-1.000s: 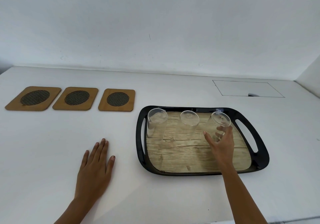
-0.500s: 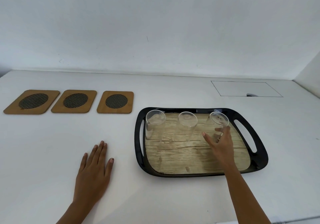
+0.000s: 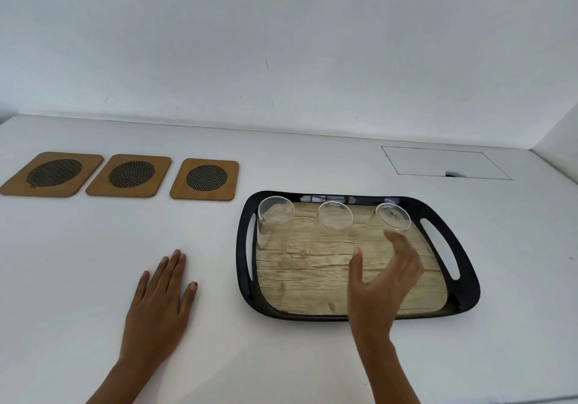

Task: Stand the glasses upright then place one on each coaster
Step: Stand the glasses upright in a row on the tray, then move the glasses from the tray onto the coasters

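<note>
Three clear glasses stand upside down along the far side of the black tray [image 3: 463, 297]: the left glass [image 3: 275, 212], the middle glass [image 3: 334, 215] and the right glass [image 3: 392, 217]. My right hand [image 3: 383, 281] is turned palm-left and cupped around the lower part of the right glass, thumb on its left and fingers on its right. That glass leans slightly. My left hand [image 3: 159, 303] lies flat on the table, fingers spread, holding nothing. Three wooden coasters with dark mesh centres lie in a row at the far left: [image 3: 53, 173], [image 3: 131, 175], [image 3: 206, 179].
The tray has a wood-pattern floor and a handle slot at each end. A rectangular hatch outline [image 3: 444, 162] is set into the white table at the far right. A white wall runs along the back.
My right hand has rotated from palm-down on the right glass to a sideways cupped hold lower on it. The glass has tipped a little. My left hand has stayed flat.
</note>
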A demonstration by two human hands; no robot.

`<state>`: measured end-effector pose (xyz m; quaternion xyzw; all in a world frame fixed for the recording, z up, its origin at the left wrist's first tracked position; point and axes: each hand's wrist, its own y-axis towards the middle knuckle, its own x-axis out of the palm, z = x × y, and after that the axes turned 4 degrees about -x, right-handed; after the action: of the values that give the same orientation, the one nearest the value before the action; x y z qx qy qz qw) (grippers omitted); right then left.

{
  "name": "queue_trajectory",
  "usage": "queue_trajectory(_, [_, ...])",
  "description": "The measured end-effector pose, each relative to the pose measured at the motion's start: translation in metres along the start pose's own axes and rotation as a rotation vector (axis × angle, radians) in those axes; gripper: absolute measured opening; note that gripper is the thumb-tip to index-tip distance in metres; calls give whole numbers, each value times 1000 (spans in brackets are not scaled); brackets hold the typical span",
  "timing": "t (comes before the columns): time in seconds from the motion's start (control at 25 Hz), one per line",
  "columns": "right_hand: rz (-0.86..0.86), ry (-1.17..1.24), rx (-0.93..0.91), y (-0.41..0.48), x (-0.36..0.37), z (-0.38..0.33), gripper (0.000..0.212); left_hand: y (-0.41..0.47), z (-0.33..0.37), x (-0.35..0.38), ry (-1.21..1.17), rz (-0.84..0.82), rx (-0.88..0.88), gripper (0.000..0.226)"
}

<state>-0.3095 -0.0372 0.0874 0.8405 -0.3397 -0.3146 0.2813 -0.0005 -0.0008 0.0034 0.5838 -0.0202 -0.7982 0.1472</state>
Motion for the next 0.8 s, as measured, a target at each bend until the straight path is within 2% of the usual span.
queue_trajectory(0.08, [-39, 19, -156, -13, 12, -12, 37, 0, 0, 0, 10, -3, -1, 66])
queue_trajectory(0.16, [-144, 98, -210, -21, 27, -24, 35, 0, 0, 0, 11, -3, -4, 66])
queue_trajectory(0.28, [-325, 210, -159, -31, 48, -33, 46, 0, 0, 0, -3, 0, -8, 65])
queue_trajectory(0.44, [-528, 237, -62, -41, 75, -38, 73, 1, 2, -1, 7, 14, -12, 63])
queue_trajectory(0.6, [-553, 141, 42, -41, 94, -36, 88, 1, 4, -3, -13, 17, -14, 61])
queue_trajectory(0.8, [-546, 86, 133, -41, 111, -38, 89, 0, 2, -2, -42, 7, -8, 62])
